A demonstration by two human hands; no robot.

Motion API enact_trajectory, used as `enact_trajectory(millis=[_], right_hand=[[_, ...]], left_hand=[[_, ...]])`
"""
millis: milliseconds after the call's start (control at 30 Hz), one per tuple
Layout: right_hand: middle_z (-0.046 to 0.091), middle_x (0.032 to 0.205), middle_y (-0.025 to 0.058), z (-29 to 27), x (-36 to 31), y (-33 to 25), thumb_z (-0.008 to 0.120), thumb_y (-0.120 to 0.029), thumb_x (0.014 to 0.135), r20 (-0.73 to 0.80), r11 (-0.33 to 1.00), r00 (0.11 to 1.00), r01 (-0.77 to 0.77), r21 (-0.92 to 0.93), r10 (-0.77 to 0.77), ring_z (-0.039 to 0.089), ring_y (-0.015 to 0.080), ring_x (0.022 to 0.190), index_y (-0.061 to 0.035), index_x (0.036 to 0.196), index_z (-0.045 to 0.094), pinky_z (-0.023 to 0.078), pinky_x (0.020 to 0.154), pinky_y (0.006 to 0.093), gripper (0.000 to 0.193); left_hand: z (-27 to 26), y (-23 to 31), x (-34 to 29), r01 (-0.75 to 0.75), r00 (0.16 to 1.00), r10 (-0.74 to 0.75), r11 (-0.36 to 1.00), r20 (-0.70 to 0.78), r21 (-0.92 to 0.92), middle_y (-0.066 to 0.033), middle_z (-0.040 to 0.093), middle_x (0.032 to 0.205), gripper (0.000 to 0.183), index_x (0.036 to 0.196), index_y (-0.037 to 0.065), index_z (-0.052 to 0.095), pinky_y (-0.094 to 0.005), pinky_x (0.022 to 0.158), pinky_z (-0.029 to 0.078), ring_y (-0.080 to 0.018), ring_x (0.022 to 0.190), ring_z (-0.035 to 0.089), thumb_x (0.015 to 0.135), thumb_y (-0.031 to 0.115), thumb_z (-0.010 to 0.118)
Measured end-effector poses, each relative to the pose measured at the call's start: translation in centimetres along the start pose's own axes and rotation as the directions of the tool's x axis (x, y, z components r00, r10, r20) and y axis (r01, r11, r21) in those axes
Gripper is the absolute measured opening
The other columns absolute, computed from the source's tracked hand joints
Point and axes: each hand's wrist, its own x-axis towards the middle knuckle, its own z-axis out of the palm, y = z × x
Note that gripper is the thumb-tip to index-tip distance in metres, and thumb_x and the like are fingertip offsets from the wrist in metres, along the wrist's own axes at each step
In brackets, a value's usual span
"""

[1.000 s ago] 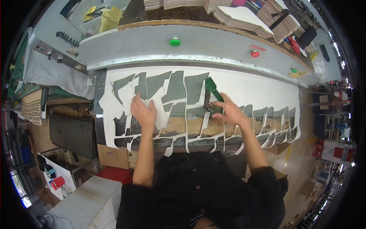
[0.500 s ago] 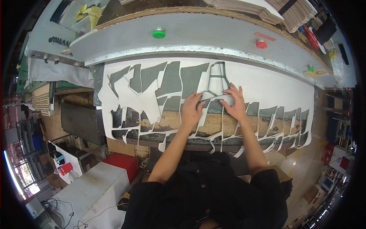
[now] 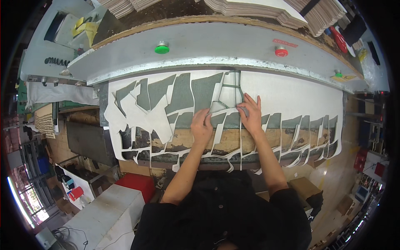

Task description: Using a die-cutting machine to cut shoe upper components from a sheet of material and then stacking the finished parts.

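A dark green cutting die (image 3: 231, 86), a thin-walled frame with cross bars, lies on the white sheet (image 3: 287, 91), beside the row of cut-out openings. My left hand (image 3: 201, 127) is closed, thumb and fingers together at the die's lower left corner. With thumb and fingers, my right hand (image 3: 251, 114) grips the lower right corner. The die's narrow end points away from me, near the press beam. Left of the die, green pad shows through the openings in the sheet. Loose white cut pieces (image 3: 156, 123) lie overlapping on the sheet's left part.
A grey press beam (image 3: 225, 46) spans behind the sheet, with a green button (image 3: 162, 48) and a red button (image 3: 281, 51). Stacks of sheet material (image 3: 258, 10) rest on top. A grey cabinet (image 3: 104, 208) and a red box (image 3: 135, 186) stand at the lower left.
The die has shifted slightly left relative to my view, and its lower edge now sits against the cut openings. Both hands have lowered, gripping its lower corners. The view has moved a little.
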Motion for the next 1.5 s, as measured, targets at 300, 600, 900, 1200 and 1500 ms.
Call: enact_trajectory(millis=[300,600,900,1200,1500], right_hand=[[0.069,0.142,0.0195,0.1,0.6,-0.4,0.077,-0.008,0.091,0.015,0.999,1.0,0.018,-0.046,-0.017,0.056,0.0351,0.144,-0.0102,0.1,0.072,0.017,0.129,0.0655,0.011],[0.068,0.143,0.0201,-0.9,1.7,-0.4,0.078,-0.011,0.092,0.043,0.995,0.999,0.037,-0.096,-0.033,0.055,0.0359,0.145,-0.0096,0.111,0.071,0.017,0.128,0.0665,0.02],[0.069,0.133,0.0201,-4.1,-3.9,-6.2,0.081,-0.013,0.089,0.017,0.973,0.993,-0.119,0.199,0.118,0.062,0.0418,0.128,-0.0053,0.124,0.068,0.042,0.117,0.0504,0.038],[0.076,0.108,0.0103,-5.4,-5.2,-9.2,0.081,-0.019,0.09,0.177,0.997,0.984,-0.001,0.081,-0.014,0.069,0.034,0.109,-0.0072,0.105,0.075,0.044,0.108,0.0461,0.02],[0.071,0.119,0.0152,-8.0,-4.2,-11.0,0.084,-0.026,0.088,0.344,0.997,0.936,-0.06,-0.049,0.074,0.064,0.0375,0.121,-0.0066,0.117,0.073,0.044,0.11,0.0491,0.036]], left_hand=[[-0.2,0.0,0.3,0.007,1.0,-0.007,1.0,0.014,0.008,-0.0198,0.075,0.115,0.025,0.117,0.001,0.074,-0.0433,0.093,0.058,-0.0395,0.105,0.073,0.092,-0.002,0.073],[0.2,0.6,1.9,0.005,0.999,-0.003,1.0,0.043,-0.026,-0.0202,0.074,0.116,0.028,0.121,0.001,0.072,-0.0451,0.099,0.056,-0.0403,0.111,0.07,0.092,-0.002,0.071],[-3.6,3.5,12.2,0.005,0.986,-0.026,0.992,-0.167,-0.127,-0.0109,0.077,0.099,0.042,0.136,0.001,0.066,-0.0383,0.082,0.056,-0.0194,0.08,0.069,0.097,0.009,0.077],[-8.0,5.4,21.3,0.091,0.922,-0.219,0.924,-0.319,-0.371,0.0022,0.055,0.073,0.037,0.092,0.003,0.053,-0.0265,0.059,0.042,-0.0066,0.066,0.051,0.098,0.024,0.084],[-11.4,3.0,3.5,-0.042,0.934,-0.02,0.985,0.357,0.166,-0.0157,0.074,0.093,0.036,0.117,0.005,0.07,-0.0424,0.079,0.055,-0.0321,0.084,0.071,0.091,0.027,0.083]])
